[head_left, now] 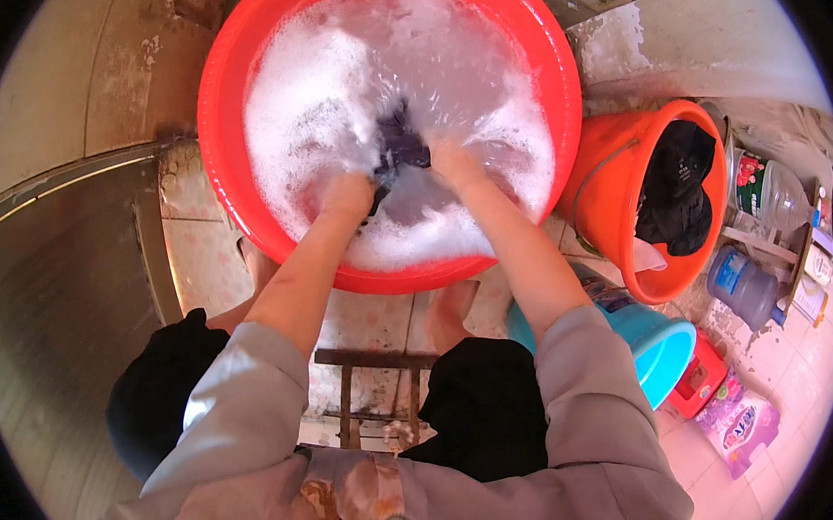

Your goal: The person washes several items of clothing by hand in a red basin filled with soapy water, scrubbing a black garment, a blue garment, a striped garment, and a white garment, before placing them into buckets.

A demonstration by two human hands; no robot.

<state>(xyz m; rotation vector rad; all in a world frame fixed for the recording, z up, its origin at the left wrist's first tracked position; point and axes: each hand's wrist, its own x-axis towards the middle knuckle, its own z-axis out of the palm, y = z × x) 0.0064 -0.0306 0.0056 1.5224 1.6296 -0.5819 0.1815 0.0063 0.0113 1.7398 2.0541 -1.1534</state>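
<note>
A large red plastic basin (568, 72) holds cloudy water under white suds (319, 73). Between my hands a dark wet garment (402, 143) is partly under the water, its shape blurred by splashing. My left hand (349, 195) grips the garment's near left end at the surface of the suds. On the other side, my right hand (452, 161) closes around the garment's right edge, just above the water. Foam and blur hide some of the fingers.
An orange bucket (597, 170) with black clothing (680, 187) inside leans to the right of the basin. Below it are a light-blue bucket (662, 359), a red container (703, 378) and a purple detergent bag (737, 419). Plastic bottles (743, 286) lie farther right. A door (61, 303) is at left.
</note>
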